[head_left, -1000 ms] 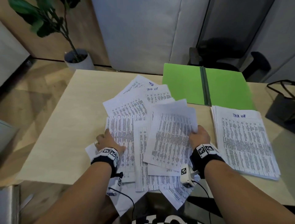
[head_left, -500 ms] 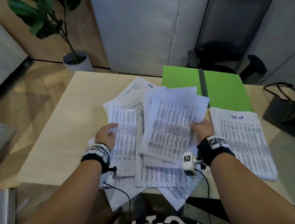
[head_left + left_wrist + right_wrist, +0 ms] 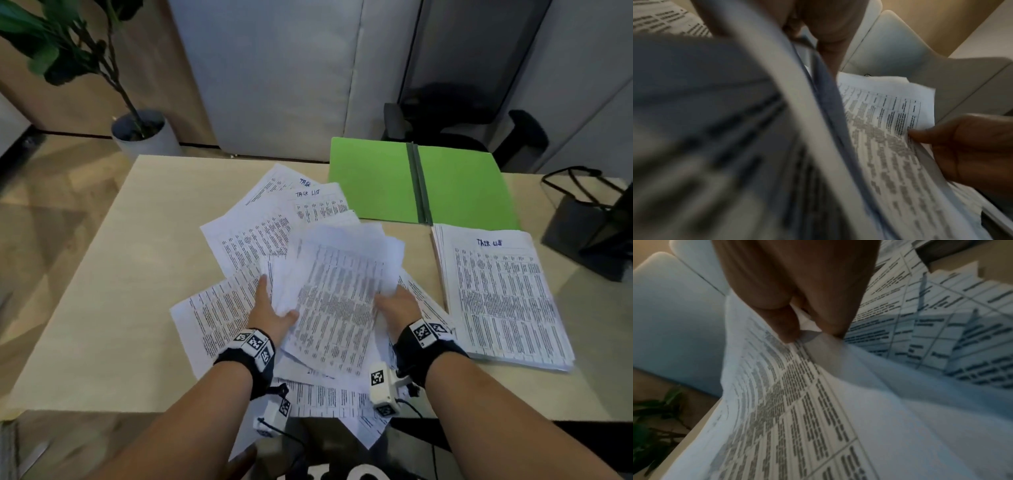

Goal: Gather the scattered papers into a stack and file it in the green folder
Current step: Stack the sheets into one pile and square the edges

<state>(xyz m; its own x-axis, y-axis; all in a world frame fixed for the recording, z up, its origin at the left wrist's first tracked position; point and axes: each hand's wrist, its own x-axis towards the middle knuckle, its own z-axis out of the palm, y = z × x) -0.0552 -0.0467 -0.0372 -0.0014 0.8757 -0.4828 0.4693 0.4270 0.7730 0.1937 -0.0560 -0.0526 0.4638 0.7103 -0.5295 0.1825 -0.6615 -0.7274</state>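
Both hands hold a loose bundle of printed sheets (image 3: 337,291) raised above the table. My left hand (image 3: 270,308) grips its left edge, thumb on top. My right hand (image 3: 399,305) pinches the right edge, thumb on the print in the right wrist view (image 3: 789,331). More scattered papers (image 3: 253,236) lie fanned beneath and to the left, some hanging over the near table edge. A neat stack of papers (image 3: 500,294) headed "Task List" lies to the right. The green folder (image 3: 421,185) lies open flat at the far side, just beyond that stack.
The light wooden table (image 3: 113,291) has bare surface on its left half. A black bag (image 3: 589,222) stands at the right edge. A potted plant (image 3: 137,133) and a dark office chair (image 3: 462,116) stand beyond the far edge.
My left hand left the flat sheets and took hold of the bundle's left edge. The bundle, earlier held by the right hand alone, has gained sheets and come nearer to me.
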